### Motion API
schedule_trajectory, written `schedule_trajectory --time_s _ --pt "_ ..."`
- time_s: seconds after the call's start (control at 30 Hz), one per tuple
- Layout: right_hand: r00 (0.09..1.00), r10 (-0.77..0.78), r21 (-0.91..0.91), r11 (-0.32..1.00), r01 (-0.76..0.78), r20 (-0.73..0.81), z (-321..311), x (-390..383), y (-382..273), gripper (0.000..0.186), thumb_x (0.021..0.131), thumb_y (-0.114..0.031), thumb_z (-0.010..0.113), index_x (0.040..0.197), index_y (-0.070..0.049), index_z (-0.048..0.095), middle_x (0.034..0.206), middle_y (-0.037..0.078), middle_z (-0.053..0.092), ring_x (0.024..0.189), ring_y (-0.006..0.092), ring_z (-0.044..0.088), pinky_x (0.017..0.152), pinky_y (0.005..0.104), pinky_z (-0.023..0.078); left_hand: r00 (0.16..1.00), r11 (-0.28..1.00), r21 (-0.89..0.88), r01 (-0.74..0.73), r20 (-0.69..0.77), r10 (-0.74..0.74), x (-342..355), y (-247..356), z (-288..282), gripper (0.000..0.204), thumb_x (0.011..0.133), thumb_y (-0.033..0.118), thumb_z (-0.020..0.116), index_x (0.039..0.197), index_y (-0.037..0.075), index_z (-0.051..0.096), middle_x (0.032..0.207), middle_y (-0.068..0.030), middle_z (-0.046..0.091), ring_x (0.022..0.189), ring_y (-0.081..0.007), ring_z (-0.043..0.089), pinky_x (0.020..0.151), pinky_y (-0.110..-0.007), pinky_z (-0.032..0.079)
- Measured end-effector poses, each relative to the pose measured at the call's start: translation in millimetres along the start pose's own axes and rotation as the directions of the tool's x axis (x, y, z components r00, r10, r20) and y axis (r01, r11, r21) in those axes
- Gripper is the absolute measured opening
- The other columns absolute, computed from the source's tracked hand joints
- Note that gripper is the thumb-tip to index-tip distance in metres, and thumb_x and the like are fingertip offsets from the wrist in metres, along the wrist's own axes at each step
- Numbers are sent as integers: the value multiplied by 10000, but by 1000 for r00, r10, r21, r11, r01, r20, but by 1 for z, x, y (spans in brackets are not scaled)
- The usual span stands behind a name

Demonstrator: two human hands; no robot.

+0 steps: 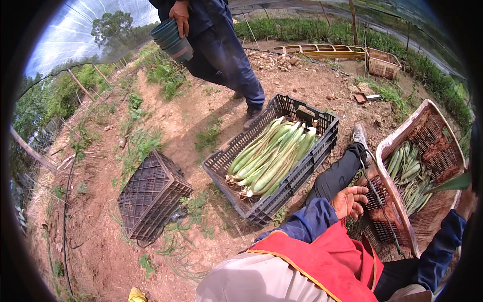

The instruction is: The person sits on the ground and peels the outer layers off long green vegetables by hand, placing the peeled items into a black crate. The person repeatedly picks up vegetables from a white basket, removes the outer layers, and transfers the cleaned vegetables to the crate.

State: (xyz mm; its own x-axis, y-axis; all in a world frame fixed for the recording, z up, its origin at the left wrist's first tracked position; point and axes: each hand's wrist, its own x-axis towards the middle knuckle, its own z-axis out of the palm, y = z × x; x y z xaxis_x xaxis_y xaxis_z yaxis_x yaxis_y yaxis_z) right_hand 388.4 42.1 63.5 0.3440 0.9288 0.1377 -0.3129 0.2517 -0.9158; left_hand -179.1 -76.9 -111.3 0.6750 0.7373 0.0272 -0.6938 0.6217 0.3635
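My left hand (349,202) hangs beside the near wall of a tall pinkish-brown crate (436,121), its fingers loosely spread and holding nothing. At the right rim, partly lost in shadow, my right hand (467,202) is closed around a long, thick green leaf (453,184) that looks like aloe. The leaf juts out over the crate. More green leaves and thin trimmed strips (408,171) lie in the bottom of that crate. Left of it, a black slatted crate (297,201) holds several long, thick leaves (274,156) laid side by side, their pale bases toward the near end.
Another person (221,55) stands behind the black crate, holding stacked green pots (172,41). A dark, upturned crate (153,194) sits on the soil at left. Farther back are a yellow ladder (322,52) and another crate (383,64). My outstretched leg (336,176) lies between the crates.
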Motion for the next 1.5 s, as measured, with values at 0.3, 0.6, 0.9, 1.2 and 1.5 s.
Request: schedule_trajectory --time_s 0.3,0.6,0.9,1.2,1.5 --pt "940 -229 -703 711 -16 -253 -46 -155 -115 327 972 -264 601 1165 -5 647 1029 192 669 883 323 645 772 437 503 994 992 -62 107 -28 -109 12 -8 -2 490 1031 389 503 1378 45 527 1146 -152 702 883 -302 744 701 -437 624" --pt "701 -100 -599 -444 -666 -706 -365 -573 -238 335 896 -313 680 990 9 682 736 115 603 516 228 570 426 402 445 889 934 102 342 -356 -287 28 -23 -22 354 1030 281 552 1270 25 603 1011 -150 732 827 -324 741 673 -434 628" --pt "717 -71 -697 -186 -693 -694 -337 -573 -197 488 871 -328 680 1090 108 691 874 166 717 771 240 656 707 386 511 896 936 84 343 -329 -299 29 -19 -20 351 1033 276 534 1275 30 597 1015 -152 726 878 -332 736 685 -452 637" --pt "991 92 -973 -200 115 98 -7 -119 -58 482 991 -356 612 1268 39 632 1202 227 694 1063 369 678 926 432 531 862 922 207 327 -466 -201 21 -14 -15 357 1029 267 538 1266 3 584 975 -155 723 839 -315 741 644 -421 643" --pt "841 491 -961 -26 276 228 114 17 237 528 897 -337 641 1260 40 574 1076 276 684 1029 438 663 907 500 526 818 843 332 423 -540 -198 30 -18 -20 311 1028 218 582 1255 6 582 986 -129 706 855 -240 736 639 -340 625"
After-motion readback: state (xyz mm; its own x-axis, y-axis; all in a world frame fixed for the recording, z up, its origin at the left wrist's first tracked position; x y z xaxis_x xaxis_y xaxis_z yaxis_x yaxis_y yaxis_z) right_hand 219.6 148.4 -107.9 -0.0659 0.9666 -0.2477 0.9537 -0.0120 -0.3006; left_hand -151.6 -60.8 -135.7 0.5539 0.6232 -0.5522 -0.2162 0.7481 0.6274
